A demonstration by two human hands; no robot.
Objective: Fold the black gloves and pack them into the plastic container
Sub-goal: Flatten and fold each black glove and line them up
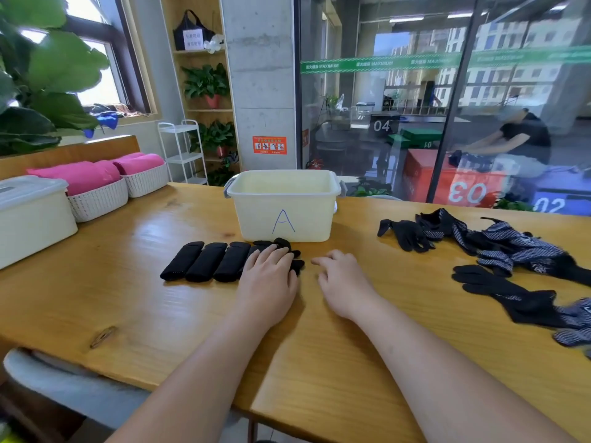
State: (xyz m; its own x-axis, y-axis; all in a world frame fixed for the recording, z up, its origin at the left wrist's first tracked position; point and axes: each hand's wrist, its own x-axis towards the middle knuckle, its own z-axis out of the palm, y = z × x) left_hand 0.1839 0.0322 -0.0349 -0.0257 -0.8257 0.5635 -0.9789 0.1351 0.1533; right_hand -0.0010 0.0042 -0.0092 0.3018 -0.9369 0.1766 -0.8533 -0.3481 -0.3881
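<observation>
3 folded gloves [204,262] | black, rolled, side-by-side | container [284,206] behind

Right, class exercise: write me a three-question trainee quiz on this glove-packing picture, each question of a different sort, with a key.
1. True or false: the plastic container already holds folded gloves.
2. How many finished folded gloves lie in a row left of the left hand?
3. The unfolded gloves lie: A) inside the container, B) on the table to the person's right, C) in the white baskets.

Key: 1 false, no gloves are seen inside it; 2 three; 3 B.
</observation>
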